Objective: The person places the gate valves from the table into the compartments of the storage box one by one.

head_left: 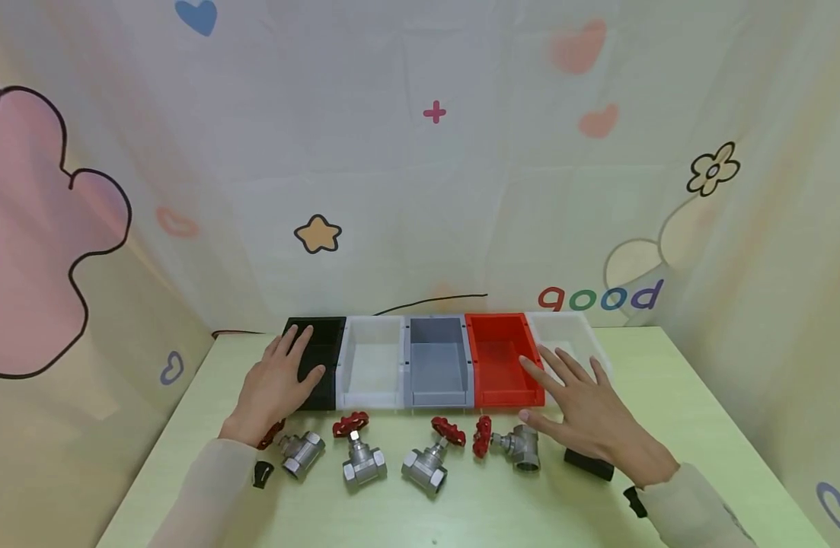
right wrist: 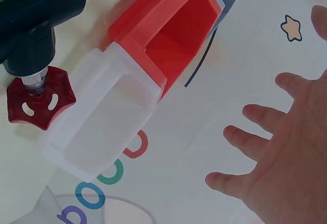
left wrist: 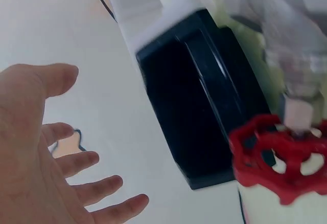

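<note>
My left hand reaches over the black bin, fingers spread, holding nothing. Over the right end of the bins, my right hand is spread too and grips nothing. On the near side lie several silver valves with red handwheels: one by the left wrist, two in the middle, another left of the right thumb. Partly hidden below the right hand is a dark-bodied valve; its red handwheel shows in the right wrist view.
Side by side with the black bin stand a white bin, a grey bin, a red bin and a translucent white bin. They stand on a pale green table before a printed curtain.
</note>
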`<state>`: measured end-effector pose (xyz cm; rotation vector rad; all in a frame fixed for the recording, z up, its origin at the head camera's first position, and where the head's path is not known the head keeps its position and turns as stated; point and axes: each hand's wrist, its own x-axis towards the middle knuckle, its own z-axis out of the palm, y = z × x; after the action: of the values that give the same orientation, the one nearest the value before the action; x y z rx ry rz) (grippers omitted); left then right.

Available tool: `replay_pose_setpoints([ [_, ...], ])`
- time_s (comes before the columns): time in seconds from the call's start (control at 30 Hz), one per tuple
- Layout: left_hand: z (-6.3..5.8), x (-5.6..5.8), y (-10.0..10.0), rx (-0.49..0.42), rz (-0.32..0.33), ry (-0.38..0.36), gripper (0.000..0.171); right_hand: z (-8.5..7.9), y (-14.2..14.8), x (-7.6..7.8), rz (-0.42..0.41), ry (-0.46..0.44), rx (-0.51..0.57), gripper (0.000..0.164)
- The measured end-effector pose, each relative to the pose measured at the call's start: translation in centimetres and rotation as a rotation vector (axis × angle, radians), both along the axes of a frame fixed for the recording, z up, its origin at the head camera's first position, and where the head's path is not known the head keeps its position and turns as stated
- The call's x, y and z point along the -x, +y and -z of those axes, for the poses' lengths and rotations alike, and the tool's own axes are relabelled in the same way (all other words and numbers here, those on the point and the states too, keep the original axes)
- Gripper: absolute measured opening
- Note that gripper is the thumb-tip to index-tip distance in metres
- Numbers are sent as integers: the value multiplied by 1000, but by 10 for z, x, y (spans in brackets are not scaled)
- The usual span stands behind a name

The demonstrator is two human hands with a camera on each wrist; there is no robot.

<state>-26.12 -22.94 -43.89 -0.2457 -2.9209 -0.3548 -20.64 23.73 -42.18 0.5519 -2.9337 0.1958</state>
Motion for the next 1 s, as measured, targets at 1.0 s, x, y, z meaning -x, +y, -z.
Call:
replay_pose_setpoints([
  [1.0, 33, 23, -55, -118, -125, -179, 66, 12, 19, -23, 21, 13, -30, 77],
])
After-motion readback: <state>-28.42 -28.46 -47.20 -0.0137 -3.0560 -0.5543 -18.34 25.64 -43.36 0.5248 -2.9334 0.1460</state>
